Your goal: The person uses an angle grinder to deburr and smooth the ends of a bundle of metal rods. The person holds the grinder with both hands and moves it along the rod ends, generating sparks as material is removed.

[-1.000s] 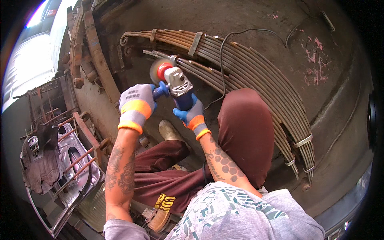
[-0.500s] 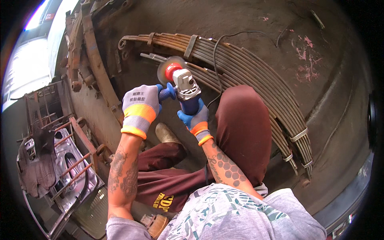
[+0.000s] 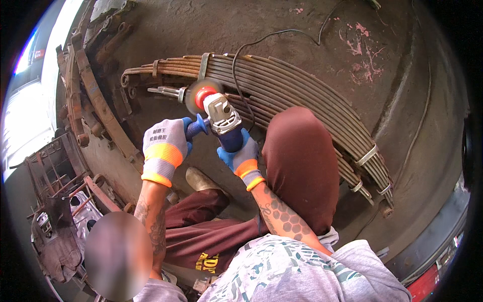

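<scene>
My gloved left hand (image 3: pixel 166 140) is closed round the blue side handle (image 3: pixel 195 128) of an angle grinder (image 3: pixel 221 111). Behind it, my gloved right hand (image 3: pixel 245 155) wraps the tool's dark blue body. The grinder's round disc (image 3: pixel 197 99) is blurred around a red hub, as if spinning. It overlaps the near, shorter leaves of a rusty leaf spring pack (image 3: pixel 282 80), just right of a bright metal clip (image 3: pixel 181 94). Whether the disc touches the metal I cannot tell. Both gloves are grey and blue with orange cuffs.
A black power cord (image 3: pixel 271 34) loops over the springs and across the dark floor. More rusty spring leaves (image 3: pixel 95 93) lie at the left. A metal frame with scrap parts (image 3: pixel 60 221) stands at lower left. My bent knee (image 3: pixel 301 151) is beside the springs.
The view has shifted, so the springs appear farther left and lower. Relative to them, the grinder has moved right, uncovering the clip on the near leaves. Both hands keep their hold.
</scene>
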The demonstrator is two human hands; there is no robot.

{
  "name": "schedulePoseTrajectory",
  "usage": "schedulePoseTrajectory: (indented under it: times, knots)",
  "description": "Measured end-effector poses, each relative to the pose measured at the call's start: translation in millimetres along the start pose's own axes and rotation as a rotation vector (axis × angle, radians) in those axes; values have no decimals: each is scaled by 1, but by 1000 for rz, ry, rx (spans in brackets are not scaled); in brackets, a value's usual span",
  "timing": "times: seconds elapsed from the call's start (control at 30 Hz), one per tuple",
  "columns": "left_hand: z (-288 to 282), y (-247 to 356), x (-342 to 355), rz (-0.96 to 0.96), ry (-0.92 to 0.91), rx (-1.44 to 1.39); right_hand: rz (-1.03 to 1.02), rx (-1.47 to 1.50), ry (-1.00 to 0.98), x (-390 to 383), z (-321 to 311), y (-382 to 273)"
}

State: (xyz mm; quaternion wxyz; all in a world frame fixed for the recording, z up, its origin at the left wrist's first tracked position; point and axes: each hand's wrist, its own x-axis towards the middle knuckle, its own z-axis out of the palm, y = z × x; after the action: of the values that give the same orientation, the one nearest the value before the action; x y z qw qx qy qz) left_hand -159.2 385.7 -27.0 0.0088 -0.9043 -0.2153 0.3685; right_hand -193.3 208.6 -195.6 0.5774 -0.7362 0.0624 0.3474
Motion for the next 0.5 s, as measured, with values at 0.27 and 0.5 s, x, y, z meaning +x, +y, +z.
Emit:
schedulePoseTrajectory:
  times: [0.27,0.5]
  knots:
    - [-24,-12,6,11,92,57,42,157,-43,4,18,-20]
    - [-10,-19,-3,-16,11,23,81,-19,-61,0,12,-26]
